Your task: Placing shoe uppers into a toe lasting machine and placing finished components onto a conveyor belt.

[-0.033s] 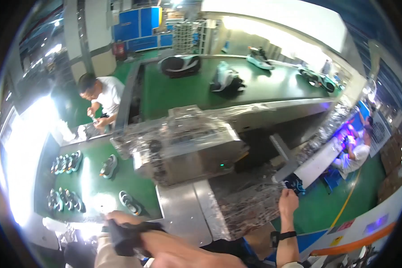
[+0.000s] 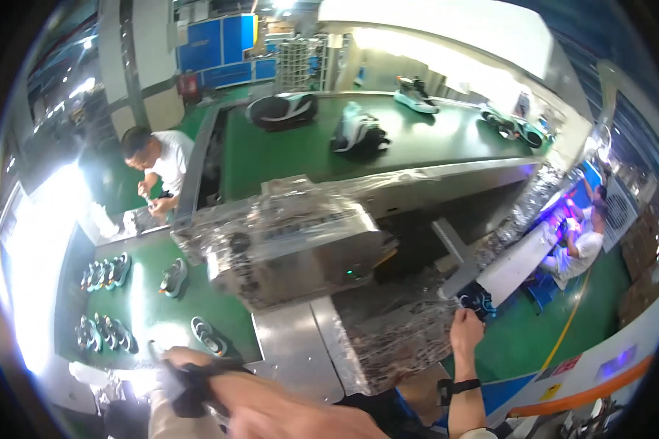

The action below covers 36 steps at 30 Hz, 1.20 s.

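My right hand is closed around a dark shoe with bright blue edging, held at the end of a grey metal bar. A black band circles that wrist. My left arm reaches across the lower edge to the left, also with a black band. The left hand is smeared by motion at the near edge of the green belt; its fingers cannot be made out. The closest shoe to it is a grey and white sneaker. Another sneaker lies farther back.
Several shoes stand in two rows at the belt's left. A film-wrapped machine fills the middle. Behind it, a second green belt carries several shoes. One person works at the left; others sit at the right under violet light.
The whole scene has shifted slightly left in the picture. My left hand appears a little farther left; my right hand keeps its hold on the shoe.
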Motion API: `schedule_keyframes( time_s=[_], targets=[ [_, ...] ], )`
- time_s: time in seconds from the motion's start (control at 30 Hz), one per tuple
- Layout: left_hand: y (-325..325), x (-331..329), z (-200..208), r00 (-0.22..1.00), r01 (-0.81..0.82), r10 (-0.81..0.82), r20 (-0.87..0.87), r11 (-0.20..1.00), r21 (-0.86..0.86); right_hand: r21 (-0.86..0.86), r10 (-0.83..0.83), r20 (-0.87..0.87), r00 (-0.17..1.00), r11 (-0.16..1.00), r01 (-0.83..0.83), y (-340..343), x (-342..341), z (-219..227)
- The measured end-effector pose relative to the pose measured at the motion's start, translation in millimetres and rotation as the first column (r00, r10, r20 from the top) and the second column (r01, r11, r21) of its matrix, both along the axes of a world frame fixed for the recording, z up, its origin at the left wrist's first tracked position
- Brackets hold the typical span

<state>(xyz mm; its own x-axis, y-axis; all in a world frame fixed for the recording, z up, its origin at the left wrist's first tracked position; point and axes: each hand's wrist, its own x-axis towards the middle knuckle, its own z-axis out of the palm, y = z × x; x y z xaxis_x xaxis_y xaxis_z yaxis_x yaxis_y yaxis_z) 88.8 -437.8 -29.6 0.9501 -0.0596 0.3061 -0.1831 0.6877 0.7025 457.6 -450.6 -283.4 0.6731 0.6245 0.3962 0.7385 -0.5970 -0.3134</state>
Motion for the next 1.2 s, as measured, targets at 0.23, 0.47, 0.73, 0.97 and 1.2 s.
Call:
schedule_keyframes(
  time_s=[0.23, 0.47, 0.73, 0.97, 1.2],
  targets=[
    [147, 74, 53, 0.323, -0.483, 0.828, 0.459, -0.273, 0.832, 0.079, 0.046, -0.057, 0.997, 0.996, -0.041, -14, 25, 0],
    [332, 110, 0, 0.092, 0.121, 0.836, 0.540, -0.548, 0.828, 0.214, 0.122, -0.127, 0.984, 0.972, -0.093, -9, 28, 4],
    [264, 114, 56, -0.125, -0.177, 0.921, 0.370, -0.388, 0.905, 0.229, 0.230, -0.220, 0.948, 0.957, -0.179, -20, 27, 16],
    [109, 121, 57, 0.150, -0.511, 0.945, 0.292, -0.179, 0.841, 0.590, 0.583, -0.022, 0.812, 0.663, -0.461, -41, 26, 17],
    [59, 164, -128, 0.164, -0.306, 0.983, 0.076, -0.023, 0.952, 0.738, 0.864, -0.228, 0.448, 0.454, -0.500, -69, -25, 49]
  ],
)
